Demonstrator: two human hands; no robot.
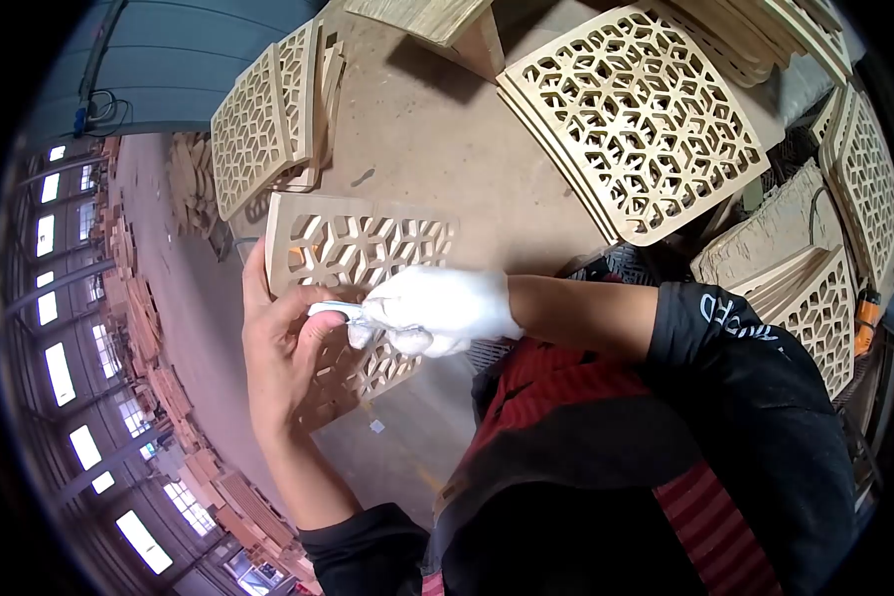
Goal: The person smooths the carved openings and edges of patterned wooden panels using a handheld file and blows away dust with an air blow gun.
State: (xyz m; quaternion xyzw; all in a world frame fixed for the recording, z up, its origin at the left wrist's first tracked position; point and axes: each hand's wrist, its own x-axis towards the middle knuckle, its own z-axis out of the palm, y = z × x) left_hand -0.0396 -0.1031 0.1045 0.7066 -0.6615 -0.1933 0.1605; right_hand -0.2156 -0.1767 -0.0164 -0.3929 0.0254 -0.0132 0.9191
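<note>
My left hand [286, 343] is bare, its thumb and index finger closed on a small white piece [334, 309]. Another finger of it lies along the edge of an upright lattice panel [368, 230]. My right hand [437, 308] wears a white glove and meets the left one in front of that panel. Its fingers are curled together beside the white piece; what they grip, if anything, is hidden. The two hands cover the middle of the panel's cut-out pattern.
Stacked lattice panels [641, 124] lie at the upper right. More panels lean at the upper left [258, 124] and far right [869, 189]. An orange tool [867, 320] is at the right edge. Wood piles [139, 308] line the floor on the left.
</note>
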